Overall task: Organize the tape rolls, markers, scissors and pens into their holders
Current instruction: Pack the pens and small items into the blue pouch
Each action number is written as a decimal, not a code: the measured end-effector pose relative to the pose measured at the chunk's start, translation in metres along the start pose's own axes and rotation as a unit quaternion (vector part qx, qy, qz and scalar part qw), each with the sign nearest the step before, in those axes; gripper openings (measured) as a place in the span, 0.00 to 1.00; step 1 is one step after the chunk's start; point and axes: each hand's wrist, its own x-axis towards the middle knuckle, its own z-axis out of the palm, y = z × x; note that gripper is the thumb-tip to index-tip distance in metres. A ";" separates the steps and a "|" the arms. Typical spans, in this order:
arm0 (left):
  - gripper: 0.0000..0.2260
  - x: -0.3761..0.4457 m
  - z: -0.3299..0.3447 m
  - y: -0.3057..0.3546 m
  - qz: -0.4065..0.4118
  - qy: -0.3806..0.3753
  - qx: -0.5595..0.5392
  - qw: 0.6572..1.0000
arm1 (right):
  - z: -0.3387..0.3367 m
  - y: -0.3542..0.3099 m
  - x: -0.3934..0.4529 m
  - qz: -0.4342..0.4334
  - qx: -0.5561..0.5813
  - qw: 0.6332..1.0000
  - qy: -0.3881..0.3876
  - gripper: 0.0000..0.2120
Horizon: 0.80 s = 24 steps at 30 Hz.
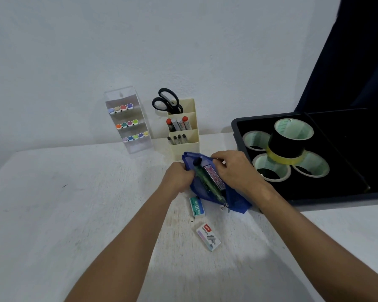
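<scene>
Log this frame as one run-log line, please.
hands: left hand and right hand grip blue pouch | scissors, pens in cream holder | tape rolls in tray

Plain white wall (140,40) behind a white table (52,214) with a scuffed, speckled surface. Dark navy curtain (354,62) hangs at the right edge. Lighting is even and diffuse
</scene>
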 end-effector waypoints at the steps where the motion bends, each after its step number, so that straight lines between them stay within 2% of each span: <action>1: 0.06 -0.001 -0.002 0.003 0.011 -0.002 -0.011 1.000 | -0.001 -0.001 0.000 0.002 0.000 1.000 -0.007 0.13; 4: 0.07 -0.005 -0.013 0.008 0.037 0.016 -0.045 0.998 | -0.001 -0.001 0.000 0.005 -0.001 1.000 -0.018 0.13; 7: 0.07 -0.007 -0.022 0.003 0.041 0.050 0.026 0.998 | -0.002 -0.003 0.000 0.008 0.003 1.000 -0.025 0.14; 12: 0.23 -0.008 -0.024 -0.002 0.013 0.032 -0.018 0.999 | -0.004 -0.007 -0.004 0.009 -0.007 0.999 -0.043 0.13; 16: 0.28 -0.008 -0.023 -0.001 0.002 0.046 -0.043 0.998 | -0.006 -0.008 -0.005 0.011 0.005 0.999 -0.051 0.12; 18: 0.29 -0.008 -0.024 0.000 -0.013 0.057 -0.065 0.996 | -0.008 -0.009 -0.005 0.005 0.011 0.996 -0.086 0.13; 21: 0.28 -0.006 -0.028 -0.001 -0.018 0.082 -0.094 0.992 | -0.012 -0.013 -0.008 0.023 0.019 0.981 -0.191 0.24; 24: 0.29 -0.006 -0.031 -0.003 -0.027 0.091 -0.116 0.989 | -0.012 -0.017 -0.017 0.064 -0.024 0.959 -0.274 0.41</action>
